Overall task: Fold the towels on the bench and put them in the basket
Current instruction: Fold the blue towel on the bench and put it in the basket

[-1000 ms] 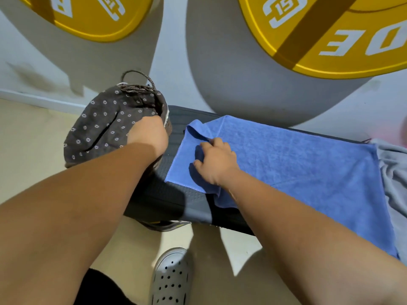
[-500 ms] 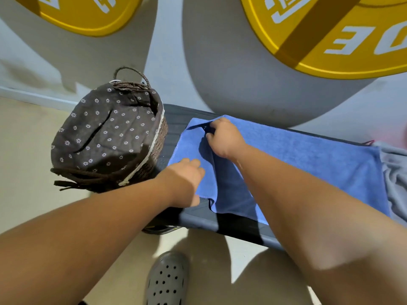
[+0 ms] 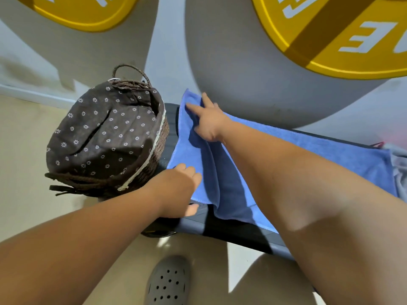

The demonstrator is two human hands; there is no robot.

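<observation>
A blue towel (image 3: 308, 150) is spread along the bench (image 3: 231, 230), its left end just beside the basket (image 3: 105, 137). Its near left corner is pinched by the left hand (image 3: 176, 190), fingers on top and thumb under the hem. Its far left corner is touched by the right hand (image 3: 209, 122), index and thumb stretched out; whether it is gripped cannot be told. A grey towel (image 3: 399, 164) is seen at the bench's right end.

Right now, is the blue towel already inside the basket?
No, the blue towel lies spread along the bench beside the basket, with the left hand and right hand on its end.
</observation>
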